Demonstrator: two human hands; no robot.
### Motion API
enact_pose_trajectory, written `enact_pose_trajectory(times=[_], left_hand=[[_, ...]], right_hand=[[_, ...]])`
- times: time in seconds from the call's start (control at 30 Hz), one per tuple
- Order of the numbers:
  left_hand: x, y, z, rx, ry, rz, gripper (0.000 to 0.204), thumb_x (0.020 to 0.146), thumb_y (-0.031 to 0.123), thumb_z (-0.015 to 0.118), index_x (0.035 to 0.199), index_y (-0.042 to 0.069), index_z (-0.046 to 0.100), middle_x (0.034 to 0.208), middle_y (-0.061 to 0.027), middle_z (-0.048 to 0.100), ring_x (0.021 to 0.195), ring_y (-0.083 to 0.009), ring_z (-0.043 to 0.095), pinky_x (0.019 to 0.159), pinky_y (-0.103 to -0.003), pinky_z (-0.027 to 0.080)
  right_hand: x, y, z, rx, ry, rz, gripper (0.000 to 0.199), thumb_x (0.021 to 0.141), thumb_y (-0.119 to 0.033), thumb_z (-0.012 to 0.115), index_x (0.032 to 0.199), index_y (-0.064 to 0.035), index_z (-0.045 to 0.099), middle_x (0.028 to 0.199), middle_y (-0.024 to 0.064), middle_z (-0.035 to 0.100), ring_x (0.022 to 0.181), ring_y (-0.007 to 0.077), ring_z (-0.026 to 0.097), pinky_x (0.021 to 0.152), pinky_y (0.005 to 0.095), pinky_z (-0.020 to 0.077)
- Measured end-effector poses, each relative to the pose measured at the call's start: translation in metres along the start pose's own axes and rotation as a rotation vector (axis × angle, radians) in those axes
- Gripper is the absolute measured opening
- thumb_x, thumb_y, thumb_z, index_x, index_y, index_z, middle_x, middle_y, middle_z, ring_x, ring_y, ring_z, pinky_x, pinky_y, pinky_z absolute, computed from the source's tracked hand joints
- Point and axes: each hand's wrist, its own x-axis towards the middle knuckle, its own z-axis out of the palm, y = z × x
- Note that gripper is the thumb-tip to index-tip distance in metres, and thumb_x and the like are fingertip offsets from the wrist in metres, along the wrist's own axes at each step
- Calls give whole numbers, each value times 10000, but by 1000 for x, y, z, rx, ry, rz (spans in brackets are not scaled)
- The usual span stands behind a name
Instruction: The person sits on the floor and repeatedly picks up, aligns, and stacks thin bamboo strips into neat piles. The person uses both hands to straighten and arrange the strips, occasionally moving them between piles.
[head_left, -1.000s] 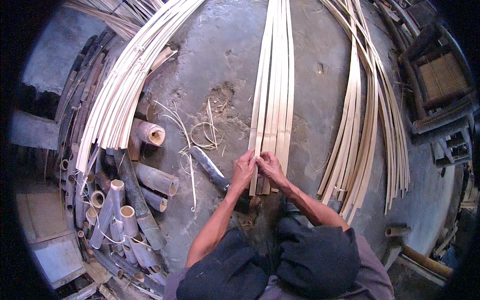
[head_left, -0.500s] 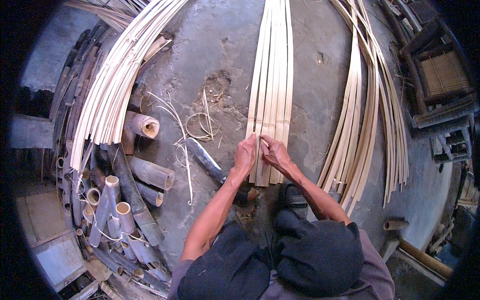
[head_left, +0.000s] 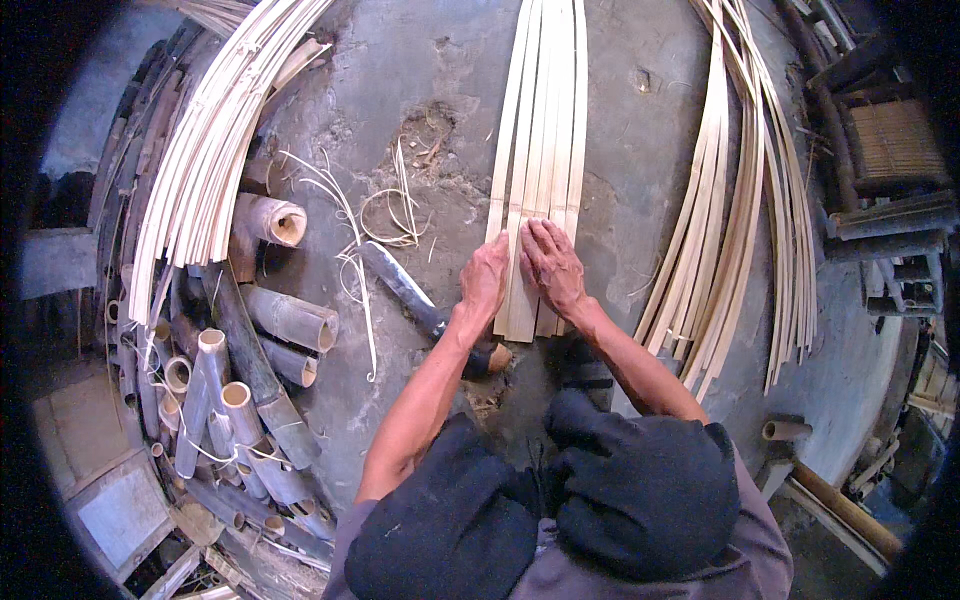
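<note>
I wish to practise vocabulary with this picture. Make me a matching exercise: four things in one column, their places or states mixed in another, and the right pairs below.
Column one
1. right hand
2. knife
3. bamboo tubes
4. curled shavings

Column two
A. at lower left, some bound with a pale tie
B. thin, pale and loose on the floor
C. partly hidden by the left forearm
D. fingers extended over the middle strips

Right pairs: 1-D, 2-C, 3-A, 4-B
</note>
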Motion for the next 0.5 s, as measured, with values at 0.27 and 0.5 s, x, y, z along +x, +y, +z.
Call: enact_pose_trajectory(times=[0.27, 0.5], left_hand=[[0, 1, -1, 137, -96, -108, 283, 979, 225, 460, 1191, 71, 568, 912, -186, 663, 849, -397, 655, 662, -504, 521], [-2, 3, -7, 43, -31, -45, 343, 946, 185, 499, 1285, 147, 536, 907, -205, 633, 821, -417, 634, 673, -526, 502]], right_hand=[[-5, -14, 6, -51, -1, 38, 549, 946, -358, 506, 1419, -99, 409, 1458, 171, 378, 1373, 345, 321, 1149, 475, 215], [-6, -14, 9, -62, -9, 32, 486, 965, -365, 466, 1421, -199, 425, 1463, 185, 357, 1370, 369, 310, 1136, 510, 222]])
